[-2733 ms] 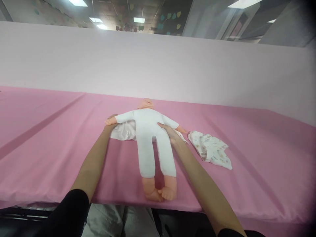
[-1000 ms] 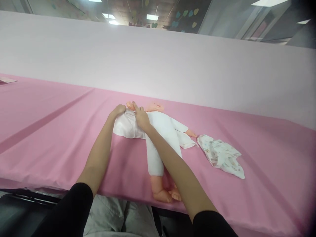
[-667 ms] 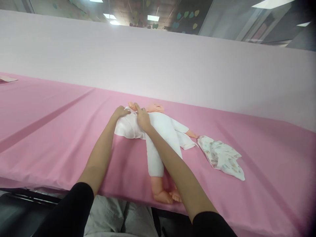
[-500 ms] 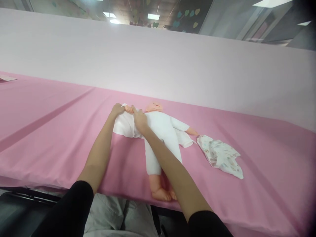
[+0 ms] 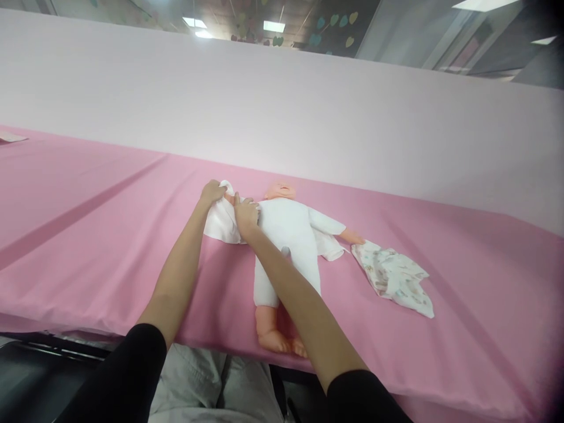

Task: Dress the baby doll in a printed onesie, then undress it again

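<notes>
A baby doll (image 5: 288, 235) with a white cloth body lies face up on the pink table (image 5: 88, 235), head away from me, feet at the near edge. A white garment (image 5: 220, 220) is spread under its shoulders. My left hand (image 5: 212, 191) pinches the garment's sleeve at the doll's left-side arm. My right hand (image 5: 245, 215) crosses over the doll and grips that same arm close to the shoulder. The doll's hand is mostly hidden between my fingers.
A crumpled printed cloth (image 5: 394, 276) lies on the table just right of the doll's other hand. A pale pink partition (image 5: 282, 111) runs along the table's far edge. A small flat piece (image 5: 9, 138) sits far left.
My right hand came off the doll's hip and crossed to its left-side arm. Both hands now work at the sleeve there, and the doll has slid slightly left and nearer.
</notes>
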`<state>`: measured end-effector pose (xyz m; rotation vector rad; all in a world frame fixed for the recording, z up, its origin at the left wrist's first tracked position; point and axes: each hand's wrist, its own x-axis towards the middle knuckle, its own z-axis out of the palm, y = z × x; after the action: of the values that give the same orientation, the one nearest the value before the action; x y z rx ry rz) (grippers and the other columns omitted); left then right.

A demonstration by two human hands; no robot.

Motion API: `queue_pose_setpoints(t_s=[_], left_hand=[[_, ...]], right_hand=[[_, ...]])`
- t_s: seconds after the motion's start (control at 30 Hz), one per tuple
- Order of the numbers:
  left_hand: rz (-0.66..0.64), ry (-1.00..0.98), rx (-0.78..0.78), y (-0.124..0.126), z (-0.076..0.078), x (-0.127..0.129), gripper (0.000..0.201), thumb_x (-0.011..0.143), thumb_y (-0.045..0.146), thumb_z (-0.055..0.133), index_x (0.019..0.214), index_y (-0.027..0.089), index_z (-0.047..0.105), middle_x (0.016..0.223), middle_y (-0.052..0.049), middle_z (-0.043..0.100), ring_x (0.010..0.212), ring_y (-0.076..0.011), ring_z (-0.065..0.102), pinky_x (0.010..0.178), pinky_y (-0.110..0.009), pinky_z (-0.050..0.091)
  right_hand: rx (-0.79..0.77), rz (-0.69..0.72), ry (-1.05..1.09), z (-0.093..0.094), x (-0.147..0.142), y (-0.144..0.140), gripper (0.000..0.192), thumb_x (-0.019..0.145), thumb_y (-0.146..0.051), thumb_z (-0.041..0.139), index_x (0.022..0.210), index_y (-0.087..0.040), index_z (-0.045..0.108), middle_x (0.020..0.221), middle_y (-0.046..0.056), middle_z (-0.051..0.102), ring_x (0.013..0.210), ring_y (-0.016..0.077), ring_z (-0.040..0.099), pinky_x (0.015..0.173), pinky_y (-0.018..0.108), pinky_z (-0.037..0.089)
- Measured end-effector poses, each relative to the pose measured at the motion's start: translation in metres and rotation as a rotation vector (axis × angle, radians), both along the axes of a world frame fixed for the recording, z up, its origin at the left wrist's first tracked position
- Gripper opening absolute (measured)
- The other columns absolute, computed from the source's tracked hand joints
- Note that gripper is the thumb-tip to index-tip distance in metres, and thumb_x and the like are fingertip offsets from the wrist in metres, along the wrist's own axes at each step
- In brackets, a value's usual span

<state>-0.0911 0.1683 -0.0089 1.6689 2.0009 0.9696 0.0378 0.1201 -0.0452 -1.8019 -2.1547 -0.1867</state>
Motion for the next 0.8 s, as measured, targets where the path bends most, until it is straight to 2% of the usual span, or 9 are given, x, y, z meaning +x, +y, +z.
queue_pose_setpoints(t_s=[0.13, 0.27, 0.4, 0.5, 0.6, 0.67, 0.73, 0.8], left_hand=[[-0.020, 0.066, 0.006, -0.004, 0.008, 0.011, 0.019, 0.082, 0.029, 0.051, 0.082, 0.013, 0.061, 0.080, -0.009, 0.064, 0.089, -0.0229, 0.060, 0.070, -0.026, 0.041], [-0.035, 0.174, 0.007, -0.008, 0.014, 0.018, 0.021, 0.084, 0.030, 0.049, 0.085, 0.013, 0.061, 0.088, -0.010, 0.066, 0.088, -0.0226, 0.061, 0.072, -0.027, 0.041], [0.028, 0.183, 0.110, -0.007, 0.008, 0.021, 0.022, 0.088, 0.029, 0.043, 0.088, 0.016, 0.060, 0.096, -0.011, 0.066, 0.091, -0.0236, 0.061, 0.073, -0.029, 0.041], [0.056, 0.189, 0.225, -0.004, 0.002, 0.028, 0.024, 0.092, 0.030, 0.037, 0.092, 0.017, 0.058, 0.099, -0.011, 0.065, 0.092, -0.0244, 0.061, 0.076, -0.031, 0.041], [-0.057, 0.220, 0.266, -0.005, 0.002, 0.039, 0.023, 0.092, 0.032, 0.039, 0.092, 0.018, 0.057, 0.098, -0.010, 0.065, 0.092, -0.0239, 0.060, 0.078, -0.032, 0.041], [-0.166, 0.228, 0.230, -0.008, 0.006, 0.045, 0.022, 0.090, 0.032, 0.041, 0.088, 0.017, 0.057, 0.096, -0.009, 0.065, 0.089, -0.0225, 0.059, 0.077, -0.030, 0.041], [-0.278, 0.212, 0.145, -0.013, 0.012, 0.048, 0.023, 0.090, 0.031, 0.040, 0.083, 0.016, 0.056, 0.095, -0.008, 0.066, 0.087, -0.0208, 0.059, 0.075, -0.029, 0.041], [-0.364, 0.189, 0.046, -0.018, 0.016, 0.049, 0.026, 0.091, 0.030, 0.037, 0.083, 0.015, 0.056, 0.096, -0.008, 0.066, 0.087, -0.0195, 0.058, 0.074, -0.027, 0.041]], right_hand=[[0.025, -0.044, -0.074, -0.002, -0.001, 0.001, 0.053, 0.095, -0.012, 0.026, 0.147, -0.022, 0.029, 0.130, 0.029, 0.046, 0.108, 0.0325, 0.056, 0.073, 0.049, 0.049], [0.073, -0.084, -0.152, -0.003, 0.001, 0.001, 0.053, 0.094, -0.007, 0.021, 0.144, -0.022, 0.033, 0.127, 0.027, 0.050, 0.106, 0.0300, 0.058, 0.073, 0.046, 0.050], [0.086, -0.070, -0.163, -0.003, -0.001, 0.000, 0.049, 0.094, -0.006, 0.023, 0.137, -0.018, 0.041, 0.118, 0.024, 0.056, 0.104, 0.0296, 0.059, 0.073, 0.045, 0.050], [0.071, -0.017, -0.198, -0.006, -0.004, -0.002, 0.043, 0.092, -0.004, 0.025, 0.124, -0.011, 0.053, 0.112, 0.024, 0.060, 0.104, 0.0313, 0.058, 0.078, 0.049, 0.049], [0.073, 0.048, -0.209, -0.009, -0.005, -0.002, 0.041, 0.091, -0.003, 0.025, 0.114, -0.006, 0.059, 0.111, 0.025, 0.061, 0.105, 0.0327, 0.057, 0.082, 0.051, 0.047], [0.055, 0.081, -0.157, -0.009, 0.000, 0.001, 0.038, 0.090, -0.003, 0.030, 0.112, -0.006, 0.060, 0.110, 0.023, 0.062, 0.106, 0.0310, 0.057, 0.084, 0.046, 0.047], [-0.001, 0.108, -0.039, -0.006, 0.008, 0.008, 0.030, 0.088, -0.006, 0.039, 0.107, -0.007, 0.063, 0.108, 0.021, 0.064, 0.107, 0.0280, 0.057, 0.086, 0.039, 0.046], [-0.105, 0.126, 0.175, 0.000, 0.018, 0.016, 0.023, 0.082, -0.009, 0.050, 0.098, -0.010, 0.066, 0.102, 0.017, 0.066, 0.102, 0.0250, 0.059, 0.085, 0.032, 0.046]])
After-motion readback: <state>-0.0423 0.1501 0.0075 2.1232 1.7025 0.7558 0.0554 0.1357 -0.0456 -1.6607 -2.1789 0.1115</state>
